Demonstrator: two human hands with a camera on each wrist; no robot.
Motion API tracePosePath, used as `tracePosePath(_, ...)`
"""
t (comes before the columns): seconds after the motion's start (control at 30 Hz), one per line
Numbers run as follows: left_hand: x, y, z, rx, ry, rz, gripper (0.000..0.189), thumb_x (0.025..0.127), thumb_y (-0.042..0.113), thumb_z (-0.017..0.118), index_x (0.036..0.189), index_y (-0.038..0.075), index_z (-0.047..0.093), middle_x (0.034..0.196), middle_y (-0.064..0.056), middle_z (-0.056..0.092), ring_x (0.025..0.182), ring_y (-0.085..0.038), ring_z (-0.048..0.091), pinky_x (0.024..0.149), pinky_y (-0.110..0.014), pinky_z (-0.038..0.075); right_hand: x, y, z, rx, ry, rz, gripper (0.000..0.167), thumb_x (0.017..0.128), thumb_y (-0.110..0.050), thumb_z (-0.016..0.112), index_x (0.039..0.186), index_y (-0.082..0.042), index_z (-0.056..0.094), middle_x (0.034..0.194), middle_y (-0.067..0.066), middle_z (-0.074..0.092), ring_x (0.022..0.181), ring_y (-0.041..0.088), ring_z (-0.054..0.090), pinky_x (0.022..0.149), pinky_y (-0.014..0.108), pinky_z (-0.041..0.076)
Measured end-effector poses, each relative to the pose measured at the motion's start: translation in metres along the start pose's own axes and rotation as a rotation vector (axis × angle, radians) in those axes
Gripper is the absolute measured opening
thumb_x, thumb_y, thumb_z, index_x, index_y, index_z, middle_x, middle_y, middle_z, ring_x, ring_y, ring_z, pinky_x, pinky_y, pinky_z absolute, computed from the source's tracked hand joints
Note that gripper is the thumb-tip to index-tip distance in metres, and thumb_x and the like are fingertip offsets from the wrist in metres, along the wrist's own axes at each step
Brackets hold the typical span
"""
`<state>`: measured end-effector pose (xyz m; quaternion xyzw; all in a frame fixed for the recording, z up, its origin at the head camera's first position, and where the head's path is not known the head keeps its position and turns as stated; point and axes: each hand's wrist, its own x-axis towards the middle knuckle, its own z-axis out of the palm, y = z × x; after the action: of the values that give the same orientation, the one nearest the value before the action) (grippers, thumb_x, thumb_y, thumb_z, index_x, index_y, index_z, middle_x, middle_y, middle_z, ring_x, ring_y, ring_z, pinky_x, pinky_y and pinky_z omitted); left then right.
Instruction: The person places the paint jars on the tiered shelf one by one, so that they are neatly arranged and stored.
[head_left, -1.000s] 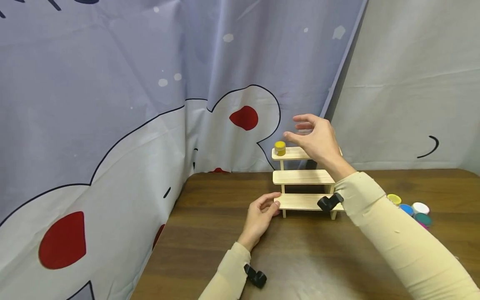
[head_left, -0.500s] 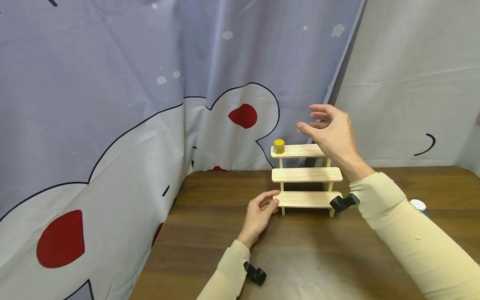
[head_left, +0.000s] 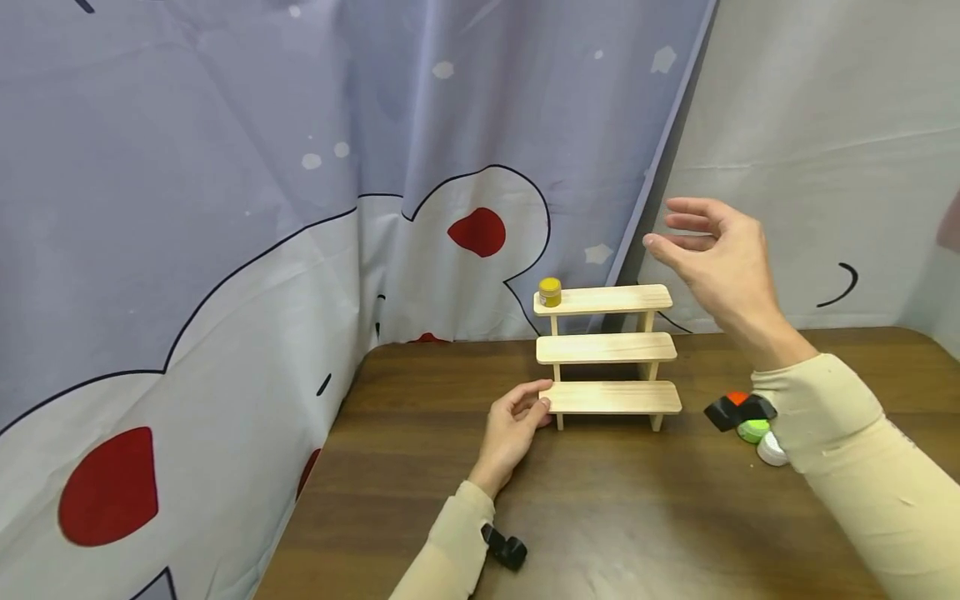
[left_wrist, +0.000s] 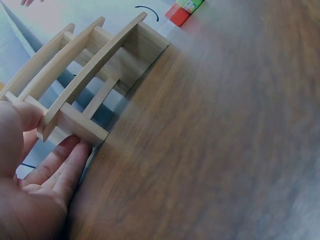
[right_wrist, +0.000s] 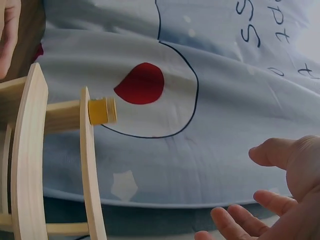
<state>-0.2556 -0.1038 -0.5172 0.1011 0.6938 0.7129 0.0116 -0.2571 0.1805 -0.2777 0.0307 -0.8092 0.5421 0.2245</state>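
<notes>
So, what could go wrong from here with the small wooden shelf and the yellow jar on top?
1. The yellow jar stands at the very left end of the top shelf; a bump might tip it off.
2. Only the left hand steadies the wooden shelf rack, at its bottom corner, so it could slide.
3. The right hand hovers open above the colored pots, which its sleeve partly hides and could knock.

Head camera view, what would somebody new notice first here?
Probably the three-tier wooden shelf standing on the brown table by the curtain, with one small yellow jar at the left end of its top tier. The left hand holds the bottom tier's left end, while the right hand hovers empty, up to the shelf's right.
</notes>
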Motion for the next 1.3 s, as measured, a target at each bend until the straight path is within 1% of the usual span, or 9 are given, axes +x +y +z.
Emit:
tracePosePath(0.2,0.001,-0.001,0.0,-0.028,-0.004,0.002,0.027,0.113,0.008,0.066,0.138,0.008,0.078,0.142,-0.018,0.072,0.119,-0.025,0.075,0.101,-0.042,0.068,-0.005,0.003,-0.023,0.019,0.037,0.011,0.058,0.099,-0.027,0.088,0.153,-0.018,0.067,0.134,-0.008,0.072,0.109,-0.004,0.071,0.084,0.007,0.057)
tracePosePath(0.37,-0.001,-0.001,0.0,-0.03,-0.006,0.001,0.028,0.112,0.008,0.067,0.138,0.008,0.077,0.141,-0.018,0.072,0.119,-0.025,0.075,0.1,-0.039,0.068,-0.007,0.003,-0.039,0.021,0.075,0.003,0.055,0.098,-0.025,0.088,0.15,-0.019,0.07,0.125,-0.019,0.073,0.107,-0.004,0.072,0.081,0.007,0.057)
tracePosePath(0.5,-0.003,-0.001,-0.002,-0.03,-0.002,0.004,0.028,0.112,0.008,0.067,0.138,0.007,0.077,0.141,-0.019,0.071,0.119,-0.025,0.075,0.101,-0.04,0.068,-0.008,0.004,-0.052,0.049,0.09,-0.006,0.054,0.097,-0.022,0.09,0.148,-0.016,0.072,0.122,-0.019,0.075,0.105,-0.005,0.073,0.082,0.006,0.057)
tracePosePath(0.6,-0.004,-0.001,-0.002,-0.03,-0.003,0.012,0.028,0.112,0.008,0.067,0.138,0.006,0.077,0.143,-0.019,0.071,0.12,-0.026,0.075,0.101,-0.041,0.068,-0.01,0.005,-0.063,0.063,0.101,0.003,0.055,0.095,-0.021,0.091,0.147,-0.013,0.073,0.119,-0.019,0.076,0.104,-0.007,0.073,0.083,0.004,0.056)
tracePosePath(0.77,-0.002,0.0,-0.001,-0.026,-0.019,0.009,0.029,0.112,0.008,0.067,0.14,0.007,0.076,0.142,-0.018,0.071,0.12,-0.024,0.075,0.102,-0.041,0.067,-0.014,0.008,-0.08,0.028,0.143,0.017,0.053,0.095,-0.024,0.092,0.143,-0.012,0.074,0.11,-0.026,0.077,0.098,-0.012,0.073,0.082,0.001,0.054)
tracePosePath(0.87,-0.001,0.001,-0.001,-0.025,-0.019,0.006,0.029,0.112,0.007,0.067,0.14,0.008,0.077,0.141,-0.018,0.072,0.12,-0.024,0.075,0.102,-0.041,0.067,-0.015,0.008,-0.086,0.011,0.167,0.017,0.051,0.095,-0.024,0.092,0.142,-0.013,0.075,0.107,-0.027,0.076,0.095,-0.012,0.073,0.081,0.001,0.054)
tracePosePath(1.07,-0.002,0.001,-0.001,-0.029,-0.016,0.005,0.029,0.112,0.006,0.068,0.139,0.007,0.077,0.142,-0.019,0.072,0.12,-0.024,0.075,0.102,-0.041,0.067,-0.021,0.008,-0.1,-0.011,0.206,0.033,0.051,0.094,-0.025,0.092,0.142,-0.018,0.075,0.108,-0.027,0.074,0.095,-0.01,0.072,0.079,0.0,0.053)
tracePosePath(1.2,-0.001,0.001,-0.001,-0.034,-0.021,0.006,0.029,0.112,0.007,0.068,0.139,0.008,0.077,0.14,-0.019,0.072,0.119,-0.023,0.075,0.102,-0.041,0.067,-0.025,0.012,-0.109,-0.038,0.234,0.031,0.053,0.097,-0.026,0.09,0.146,-0.018,0.072,0.11,-0.028,0.072,0.097,-0.011,0.069,0.083,-0.001,0.051)
tracePosePath(1.3,-0.001,0.0,-0.001,-0.032,-0.017,0.007,0.029,0.112,0.007,0.068,0.139,0.008,0.077,0.139,-0.019,0.072,0.119,-0.023,0.075,0.102,-0.042,0.067,-0.029,0.019,-0.114,-0.035,0.243,0.027,0.05,0.1,-0.023,0.086,0.147,-0.019,0.07,0.112,-0.028,0.07,0.1,-0.012,0.068,0.086,-0.002,0.049)
